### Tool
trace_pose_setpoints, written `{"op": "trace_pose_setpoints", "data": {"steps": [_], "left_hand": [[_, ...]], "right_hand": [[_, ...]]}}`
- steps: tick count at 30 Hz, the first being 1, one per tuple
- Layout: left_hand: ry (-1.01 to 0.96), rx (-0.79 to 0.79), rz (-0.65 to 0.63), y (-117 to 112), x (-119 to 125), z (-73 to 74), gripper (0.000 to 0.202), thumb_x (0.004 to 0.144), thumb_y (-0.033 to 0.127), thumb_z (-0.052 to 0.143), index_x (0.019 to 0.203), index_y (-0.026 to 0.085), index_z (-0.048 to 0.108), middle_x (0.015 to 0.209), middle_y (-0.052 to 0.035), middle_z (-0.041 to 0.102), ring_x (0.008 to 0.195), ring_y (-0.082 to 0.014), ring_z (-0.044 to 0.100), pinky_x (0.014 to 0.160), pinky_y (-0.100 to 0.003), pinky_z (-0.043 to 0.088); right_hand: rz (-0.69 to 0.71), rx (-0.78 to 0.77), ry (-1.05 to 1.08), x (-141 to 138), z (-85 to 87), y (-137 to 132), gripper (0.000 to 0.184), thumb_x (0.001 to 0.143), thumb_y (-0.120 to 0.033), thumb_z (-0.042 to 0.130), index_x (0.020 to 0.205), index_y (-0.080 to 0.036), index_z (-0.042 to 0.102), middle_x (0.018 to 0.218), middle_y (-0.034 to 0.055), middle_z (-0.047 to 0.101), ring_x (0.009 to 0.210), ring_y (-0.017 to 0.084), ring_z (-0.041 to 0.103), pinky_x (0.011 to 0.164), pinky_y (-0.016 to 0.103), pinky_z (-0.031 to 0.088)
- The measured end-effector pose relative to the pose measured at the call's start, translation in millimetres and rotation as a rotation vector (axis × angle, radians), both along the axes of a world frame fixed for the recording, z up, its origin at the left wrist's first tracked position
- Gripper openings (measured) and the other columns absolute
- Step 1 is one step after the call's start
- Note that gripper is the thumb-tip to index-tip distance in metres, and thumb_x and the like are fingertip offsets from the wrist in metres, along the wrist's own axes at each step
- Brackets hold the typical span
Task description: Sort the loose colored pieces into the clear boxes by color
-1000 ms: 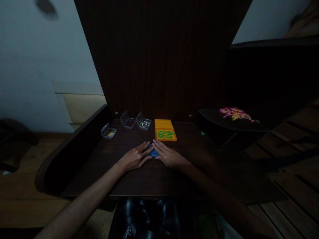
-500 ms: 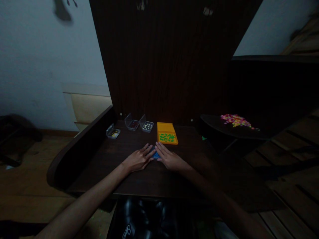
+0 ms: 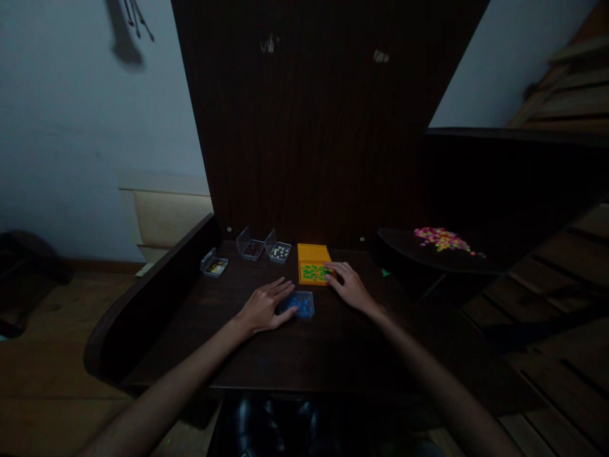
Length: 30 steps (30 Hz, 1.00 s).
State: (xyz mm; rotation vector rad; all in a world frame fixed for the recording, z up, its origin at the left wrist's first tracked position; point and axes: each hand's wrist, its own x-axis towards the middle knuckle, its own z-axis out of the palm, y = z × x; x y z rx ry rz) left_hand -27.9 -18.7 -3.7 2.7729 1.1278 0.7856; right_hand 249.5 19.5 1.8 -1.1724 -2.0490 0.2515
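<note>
My left hand [image 3: 267, 306] lies with fingers stretched and thumb apart at the left side of a small clear plastic box [image 3: 310, 296] holding blue pieces. The box looks closed and partly hidden under that hand. My right hand [image 3: 351, 287] reaches to the right side of an open yellow box [image 3: 313, 252] with small green pieces [image 3: 314, 273] in it. Its fingers and thumb are apart, over or at the box's right edge; whether the fingertips touch the pieces I cannot tell.
Three small clear boxes with raised lids stand further back left: one with yellowish pieces [image 3: 216, 266], one with dark red pieces [image 3: 252, 251], one with pale pieces [image 3: 280, 252]. Colourful pieces [image 3: 445, 239] lie heaped on a side shelf [image 3: 404, 244]. A raised side board [image 3: 147, 292] bounds the desk's left.
My right hand has left the blue-filled box and moved right and forward to the yellow box. My left hand stays by the blue-filled box, now more visible. The view has tilted slightly upward.
</note>
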Motion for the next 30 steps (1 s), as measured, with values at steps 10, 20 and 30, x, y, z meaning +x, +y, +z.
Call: {"op": "trace_pose_setpoints", "data": {"steps": [10, 20, 30], "left_hand": [[-0.149, -0.443, 0.257, 66, 54, 14.2, 0.073, 0.070, 0.050, 0.072, 0.130, 0.015, 0.051, 0.123, -0.0126, 0.065, 0.115, -0.0280, 0.060, 0.097, -0.033, 0.048], [-0.179, -0.541, 0.250, 85, 57, 0.7, 0.079, 0.064, 0.036, 0.080, 0.132, 0.015, 0.045, 0.127, -0.0136, 0.061, 0.121, -0.0277, 0.056, 0.099, -0.032, 0.045], [-0.271, -0.545, 0.256, 81, 57, -0.9, 0.092, 0.061, 0.035, 0.082, 0.139, 0.012, 0.037, 0.137, -0.0171, 0.053, 0.129, -0.0314, 0.049, 0.107, -0.037, 0.040]], "right_hand": [[-0.492, -0.389, 0.249, 11, -15.6, 86, 0.019, 0.078, -0.023, 0.057, 0.087, -0.017, 0.073, 0.091, 0.0083, 0.074, 0.086, 0.020, 0.068, 0.080, 0.029, 0.050], [-0.578, -0.510, 0.405, 9, -32.5, 113, 0.017, 0.065, -0.011, 0.060, 0.075, -0.016, 0.073, 0.076, 0.0043, 0.074, 0.074, 0.016, 0.068, 0.060, 0.018, 0.048], [-0.428, -0.549, 0.661, 17, -36.1, 102, 0.016, 0.070, -0.012, 0.062, 0.083, -0.014, 0.071, 0.070, 0.0057, 0.072, 0.049, 0.009, 0.059, 0.036, 0.015, 0.039]]}}
